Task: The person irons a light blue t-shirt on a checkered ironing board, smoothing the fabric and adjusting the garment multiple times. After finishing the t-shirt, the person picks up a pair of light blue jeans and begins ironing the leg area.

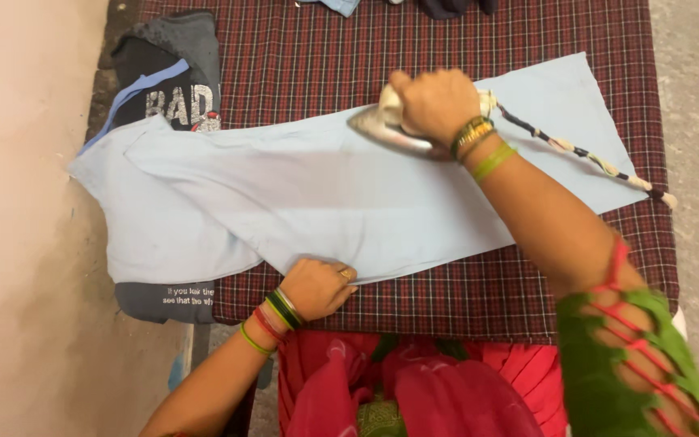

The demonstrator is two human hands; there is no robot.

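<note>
Checked cloth covers the desk (446, 291), where pale blue trousers (309, 194) lie flat. Right hand (434, 101) closes its grip around an iron (386, 129) on their upper edge; left hand (317, 285) presses the near hem. Smoothing looks midway.

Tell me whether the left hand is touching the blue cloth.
Touching. The head view shows the left hand pressed flat on the near edge of the blue cloth, fingers lying on the fabric with no gap.

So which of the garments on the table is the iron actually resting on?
The light blue garment spread flat across the checked table; the right hand presses the iron onto it. The dark printed garments lie bunched at the table's end.
</note>
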